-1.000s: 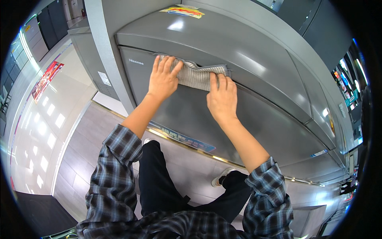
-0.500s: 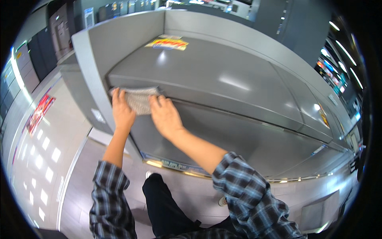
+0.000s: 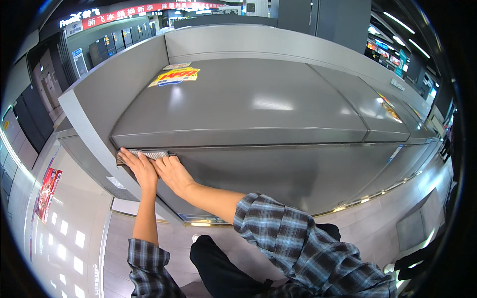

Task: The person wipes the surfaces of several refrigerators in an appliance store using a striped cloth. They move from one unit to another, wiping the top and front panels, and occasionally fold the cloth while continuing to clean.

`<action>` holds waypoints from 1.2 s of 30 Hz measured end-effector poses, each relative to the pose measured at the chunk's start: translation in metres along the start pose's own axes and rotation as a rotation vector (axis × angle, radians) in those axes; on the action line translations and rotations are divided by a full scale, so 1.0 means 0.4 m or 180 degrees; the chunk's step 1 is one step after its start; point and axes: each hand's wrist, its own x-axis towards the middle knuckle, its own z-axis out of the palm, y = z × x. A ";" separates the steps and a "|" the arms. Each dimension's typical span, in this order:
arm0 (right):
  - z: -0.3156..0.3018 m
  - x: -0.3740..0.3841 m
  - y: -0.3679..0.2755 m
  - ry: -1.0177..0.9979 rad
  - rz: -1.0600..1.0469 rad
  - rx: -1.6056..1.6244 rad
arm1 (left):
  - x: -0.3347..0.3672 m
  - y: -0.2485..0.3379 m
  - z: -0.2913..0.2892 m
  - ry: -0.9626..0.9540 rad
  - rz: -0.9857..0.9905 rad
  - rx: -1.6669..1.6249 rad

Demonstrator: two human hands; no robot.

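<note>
A grey ribbed cloth [image 3: 151, 154] lies bunched along the seam between the upper and lower panels of a large grey appliance [image 3: 223, 104], at its left end. My left hand [image 3: 141, 171] holds the cloth's left part, with the fingers reaching to the corner by the side panel [image 3: 97, 134]. Close beside it, my right hand [image 3: 174, 175] has its bent fingers on the right part of the same cloth. The hands nearly touch. Part of the cloth is hidden under the fingers.
A yellow and red sticker [image 3: 175, 76] is on the upper panel's far left. The grey surround rises along the left and back. At right, a grey block [image 3: 417, 223] stands on the floor near another person's dark trouser leg [image 3: 422, 258].
Both hands have moved left and down in the view with the cloth, into the corner by the side panel. They are closer together, and the cloth is more bunched. The head view has shifted.
</note>
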 end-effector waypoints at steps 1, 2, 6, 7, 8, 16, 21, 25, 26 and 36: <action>0.007 -0.006 -0.001 0.0090 -0.0026 -0.0049 | -0.005 -0.015 0.013 0.0019 -0.0036 -0.0056; 0.015 -0.011 -0.003 0.0170 -0.0055 -0.0086 | -0.011 -0.031 0.024 -0.0138 -0.0389 -0.0088; 0.049 -0.043 -0.024 0.0059 -0.0080 -0.0058 | -0.060 -0.101 0.033 -0.0267 -0.0213 0.0036; 0.061 -0.058 -0.028 -0.0003 -0.0116 -0.0075 | -0.071 -0.115 0.033 -0.0255 -0.0132 -0.0044; 0.071 -0.067 -0.033 -0.0088 -0.0146 -0.0090 | -0.084 -0.124 0.031 -0.0393 -0.0216 -0.0072; 0.144 -0.132 -0.097 -0.0461 0.0069 0.0510 | -0.166 -0.182 0.052 -0.0998 -0.0829 -0.0523; 0.152 -0.169 -0.089 0.0015 0.0524 0.1196 | -0.175 -0.142 0.053 -0.1089 -0.0546 -0.0478; 0.130 -0.220 -0.049 0.0078 0.0942 0.1953 | -0.153 -0.036 0.047 -0.0919 0.0332 -0.0403; 0.123 -0.233 -0.039 0.0157 0.1063 0.2064 | -0.149 -0.005 0.049 -0.0881 0.0440 -0.0422; 0.087 -0.372 0.050 0.0438 0.2230 0.2735 | -0.213 0.246 0.067 -0.1466 0.1380 -0.0325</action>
